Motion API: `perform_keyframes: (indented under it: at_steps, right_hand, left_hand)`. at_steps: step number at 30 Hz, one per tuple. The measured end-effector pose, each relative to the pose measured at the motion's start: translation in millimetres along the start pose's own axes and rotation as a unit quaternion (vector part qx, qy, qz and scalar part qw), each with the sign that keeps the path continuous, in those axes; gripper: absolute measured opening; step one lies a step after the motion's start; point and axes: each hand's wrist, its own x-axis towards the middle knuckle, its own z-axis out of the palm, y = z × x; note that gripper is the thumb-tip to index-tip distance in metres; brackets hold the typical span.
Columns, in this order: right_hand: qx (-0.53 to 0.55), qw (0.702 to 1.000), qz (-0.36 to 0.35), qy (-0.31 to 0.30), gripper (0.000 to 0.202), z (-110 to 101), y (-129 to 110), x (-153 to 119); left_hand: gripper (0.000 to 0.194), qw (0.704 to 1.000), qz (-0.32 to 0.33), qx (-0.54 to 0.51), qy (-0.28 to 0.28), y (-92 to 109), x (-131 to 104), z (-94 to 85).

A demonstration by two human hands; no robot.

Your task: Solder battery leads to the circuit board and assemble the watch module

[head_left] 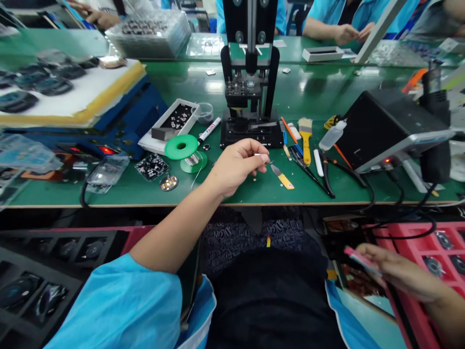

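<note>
My left hand (234, 167) is over the front of the green bench, in front of the black press (250, 92). Its thumb and fingertips are pinched together; a bit of something pale shows at them, too small to name. Just right of those fingertips lies a small spatula (283, 178) with a yellow handle. Low on the right, below bench height, my right hand (403, 276) is closed on a slim pink object (359, 259), blurred by motion. Beside that hand is a pink tray (403, 237) with round devices in its compartments.
Left on the bench are a solder spool (181, 146), a paint marker (209, 130), a white box of small parts (150, 140) and a blue machine (127, 116). Rightward lie a brush (306, 140), pliers (327, 174) and a black soldering unit (399, 126). Co-workers sit opposite.
</note>
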Motion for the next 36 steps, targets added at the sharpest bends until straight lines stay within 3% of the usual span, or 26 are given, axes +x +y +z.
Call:
perform_keyframes:
  at_steps: [2,5,9,12,14,18,23,30,36]
  right_hand:
    - [0.115,0.993,0.034,0.0,0.046,3,-38,9]
    - [0.17,0.982,-0.054,-0.068,0.041,29,-111,41]
    - [0.156,0.961,-0.184,-0.135,0.041,68,-215,105]
    - [0.096,0.951,-0.285,-0.068,0.037,84,-273,159]
    - [0.064,0.947,-0.314,-0.029,0.034,89,-293,192]
    - [0.1,0.95,-0.295,-0.009,0.038,100,-294,232]
    - [0.074,0.959,-0.275,0.0,0.05,115,-278,234]
    - [0.034,0.966,-0.255,0.004,0.045,125,-278,227]
    - [0.077,0.966,-0.245,-0.007,0.029,125,-277,227]
  left_hand:
    - [0.011,1.0,-0.012,-0.002,-0.012,4,14,1.8]
    - [0.011,0.999,-0.022,0.003,-0.025,10,31,8.6]
    - [0.013,0.999,-0.019,0.033,-0.037,18,47,18.5]
    - [0.011,0.998,0.022,0.04,-0.039,21,56,19.6]
    - [0.008,0.998,0.054,0.035,-0.02,19,59,16.5]
    - [0.012,0.996,0.076,0.034,0.015,12,60,7.0]
    - [0.008,0.985,0.107,0.135,0.028,8,56,1.2]
    - [0.014,0.9,0.276,0.335,0.034,3,48,3.4]
    - [0.013,0.866,0.308,0.392,0.035,2,47,0.9]
